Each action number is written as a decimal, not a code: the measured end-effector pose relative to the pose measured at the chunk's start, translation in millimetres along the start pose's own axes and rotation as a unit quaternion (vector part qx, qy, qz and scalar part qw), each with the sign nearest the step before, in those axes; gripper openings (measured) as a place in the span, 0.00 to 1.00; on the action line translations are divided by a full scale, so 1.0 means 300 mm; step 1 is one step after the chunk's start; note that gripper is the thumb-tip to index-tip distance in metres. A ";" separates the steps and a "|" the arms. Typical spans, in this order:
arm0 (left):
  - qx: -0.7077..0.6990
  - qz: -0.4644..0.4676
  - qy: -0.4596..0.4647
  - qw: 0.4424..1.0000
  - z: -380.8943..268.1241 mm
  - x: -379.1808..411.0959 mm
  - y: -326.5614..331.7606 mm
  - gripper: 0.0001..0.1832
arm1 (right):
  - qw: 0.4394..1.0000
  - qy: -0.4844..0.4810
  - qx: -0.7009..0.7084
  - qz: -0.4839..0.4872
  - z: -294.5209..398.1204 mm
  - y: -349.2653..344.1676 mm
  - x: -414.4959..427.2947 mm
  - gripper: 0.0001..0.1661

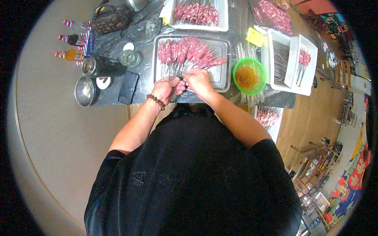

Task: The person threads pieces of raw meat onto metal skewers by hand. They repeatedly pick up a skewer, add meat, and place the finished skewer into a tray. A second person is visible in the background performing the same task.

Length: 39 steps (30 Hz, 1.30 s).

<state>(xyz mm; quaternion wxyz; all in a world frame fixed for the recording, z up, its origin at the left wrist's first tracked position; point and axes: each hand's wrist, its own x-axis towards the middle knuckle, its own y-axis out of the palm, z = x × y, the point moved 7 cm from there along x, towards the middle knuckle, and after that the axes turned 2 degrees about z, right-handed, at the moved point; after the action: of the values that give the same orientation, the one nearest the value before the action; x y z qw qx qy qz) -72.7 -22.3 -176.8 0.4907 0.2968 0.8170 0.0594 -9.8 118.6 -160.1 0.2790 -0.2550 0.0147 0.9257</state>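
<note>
In front of me a metal tray [219,77] holds many raw meat skewers [189,50], with their meat ends pointing away and their bare metal ends towards me. My left hand [167,89], wearing a bead bracelet [156,101] at the wrist, grips a group of the skewers' bare ends at the tray's near edge. Against it, my right hand [198,81] has its fingers pinched together at the same thin ends. What exactly lies between its fingertips is too small to tell. A green basket [251,62] of rubber bands [247,77] stands right of the tray, on loose metal skewers [254,98].
Behind the tray stands a white tub [200,28] of meat skewers. White tubs [292,91] with skewers sit at right, near a yellow packet [254,37]. At left are a phone [128,87], a glass jar [130,58], a metal bowl [84,91], a handbag [110,19] and bottles [72,55].
</note>
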 end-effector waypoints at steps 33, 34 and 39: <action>0.071 0.111 0.153 0.979 -0.193 -0.191 0.128 0.11 | 0.974 -0.028 0.218 0.056 0.269 0.006 -0.075 0.11; 0.063 0.116 0.153 0.979 -0.195 -0.189 0.134 0.11 | 0.977 -0.049 0.204 0.039 0.281 -0.008 -0.075 0.11; 0.009 0.084 0.154 0.984 -0.232 -0.198 0.165 0.12 | 0.975 -0.206 0.057 -0.065 0.326 -0.062 -0.048 0.13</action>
<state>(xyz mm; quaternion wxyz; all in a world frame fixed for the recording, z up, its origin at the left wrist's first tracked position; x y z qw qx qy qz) -89.5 -0.8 -76.5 0.3495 0.3562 0.8556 0.1376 -35.3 143.6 -66.2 0.3502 -0.0432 -0.0065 0.9357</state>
